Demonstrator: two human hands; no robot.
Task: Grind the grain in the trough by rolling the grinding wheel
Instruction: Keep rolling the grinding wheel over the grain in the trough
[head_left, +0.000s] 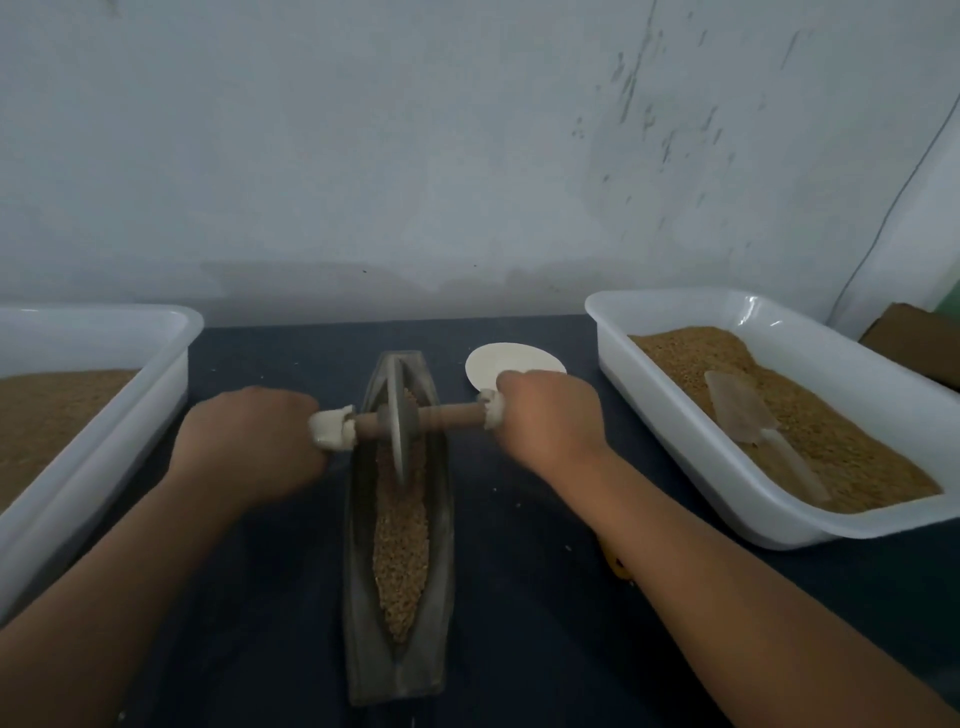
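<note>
A long, boat-shaped metal trough lies on the dark table, pointing away from me, with brown grain along its groove. The grey grinding wheel stands upright in the far half of the groove, on a wooden axle with cloth-wrapped ends. My left hand grips the left wrapped end. My right hand grips the right end of the axle.
A white plastic tub at the right holds grain and a clear scoop. Another white tub with grain stands at the left. A white dish sits behind my right hand. A pale wall rises behind the table.
</note>
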